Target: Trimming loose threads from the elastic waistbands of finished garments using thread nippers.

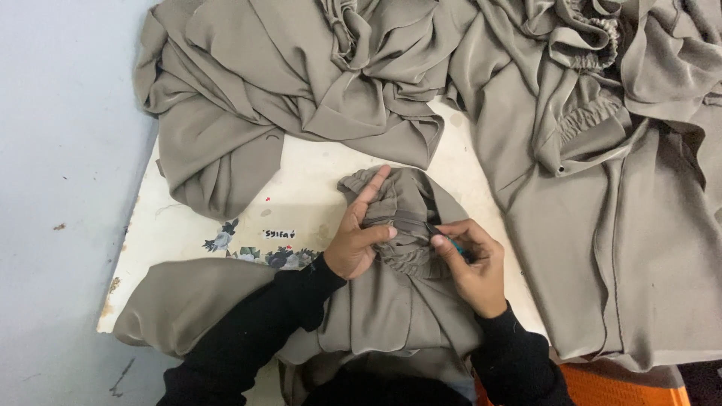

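A worn white table (301,195) with a floral sticker (256,252) stands on a pale grey floor (60,188), piled with loose taupe garments (301,83), one with an elastic waistband (594,45), near an orange surface (624,387).

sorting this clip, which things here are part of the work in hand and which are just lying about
In hand:
- left hand pinching the gathered cuff
- right hand with a small teal tool

Lying about:
- heap of taupe cloth
- elastic-gathered garment
- white table
- orange surface

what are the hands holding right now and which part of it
The left hand pinches the gathered elastic cuff of a taupe garment. The right hand grips a small teal tool in its fingers, at the cuff's seam.
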